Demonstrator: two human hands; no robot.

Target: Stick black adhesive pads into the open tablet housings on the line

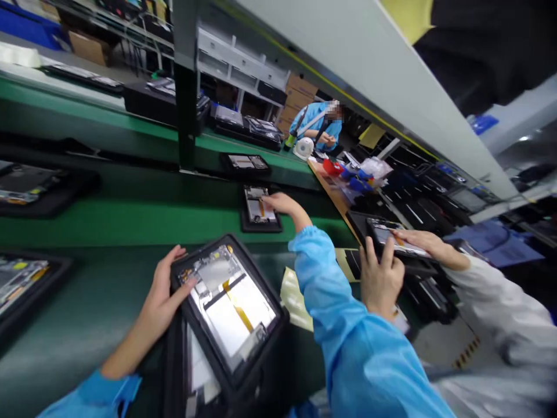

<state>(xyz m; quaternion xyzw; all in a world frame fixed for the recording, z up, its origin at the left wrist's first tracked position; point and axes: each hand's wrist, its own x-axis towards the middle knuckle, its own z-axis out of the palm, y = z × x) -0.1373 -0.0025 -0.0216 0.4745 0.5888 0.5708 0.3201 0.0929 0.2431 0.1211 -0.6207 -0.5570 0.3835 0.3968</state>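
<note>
In my left hand [163, 302] is a black tray [278, 307] holding an opened tablet [237, 310] with its inner parts and an orange ribbon cable showing. The thumb presses on top at the left edge, with fingers along the side. The tray is tilted and overlaps another tray with a tablet [198, 360] underneath. My right arm stretches forward over the green belt. My right hand [285, 207] grips the right edge of a smaller-looking black tray [261, 226] with an opened tablet [256, 206] in it; some of its fingers are hidden.
On my right, a co-worker's hands [383, 278] work on another opened tablet [391, 235]. More trayed tablets [26, 186] sit at left, and one tray [246, 162] stands farther back. A dark post [186, 87] and a slanted white shelf [369, 69] frame the bench. Yellowish paper [296, 299] lies by my sleeve.
</note>
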